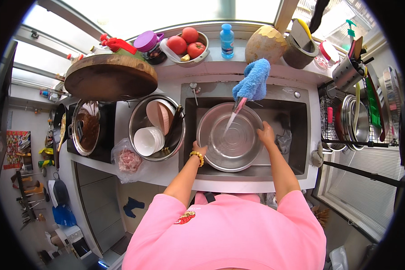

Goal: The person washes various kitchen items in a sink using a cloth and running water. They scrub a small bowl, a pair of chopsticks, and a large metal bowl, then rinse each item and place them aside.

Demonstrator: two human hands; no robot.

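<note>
A wide stainless steel basin (243, 150) sits in the sink (297, 153), with water running into it. My left hand (200, 149) is closed on the left side of its rim, a beaded bracelet on that wrist. On the opposite side, my right hand (266, 134) grips the rim, with the thumb toward the inside. The fingertips of both hands are hidden behind the basin's wall. Above it, a blue cloth (253, 83) is wrapped around the tap, and the water stream (230, 122) falls from the spout. A crumpled clear plastic bag (283, 141) lies in the sink's right part.
Left of the sink, a metal bowl (181, 141) holds white bowls; bagged raw meat (128, 161) lies beside it. A lidded pan (86, 148) is on the stove. A round chopping board (110, 76) stands behind. Tomatoes (195, 50) and a gourd (262, 45) line the sill; a dish rack (360, 145) is right.
</note>
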